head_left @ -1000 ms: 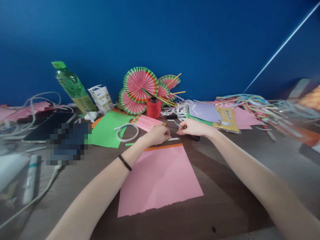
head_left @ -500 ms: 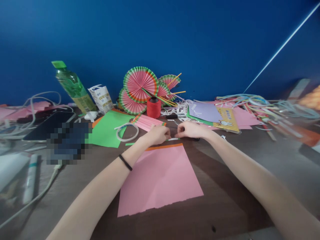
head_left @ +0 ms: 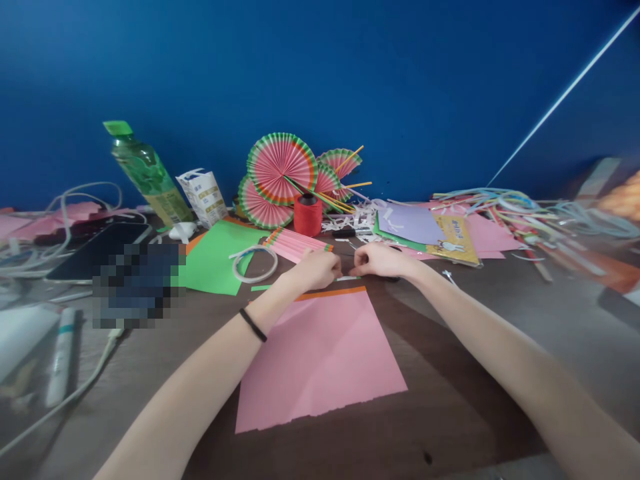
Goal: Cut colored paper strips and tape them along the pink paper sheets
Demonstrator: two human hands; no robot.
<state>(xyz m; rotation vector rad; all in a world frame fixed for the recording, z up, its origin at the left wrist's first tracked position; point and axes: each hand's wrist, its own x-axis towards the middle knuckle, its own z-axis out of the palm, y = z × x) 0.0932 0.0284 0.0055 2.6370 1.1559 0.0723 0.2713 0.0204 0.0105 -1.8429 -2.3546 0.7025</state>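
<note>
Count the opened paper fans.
4 visible: large front fan, lower-left fan, right fan and upper-right fan. More may be hidden behind.

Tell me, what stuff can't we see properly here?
Head view: whether the pale strip joins the green piece; the left hand and its wrist block that part.
Head view: how the left fingers grip; the hand's back hides them.
Head view: the dark object, blurred into squares.
Head view: the orange thing, blurry and cut by the right edge.
</note>
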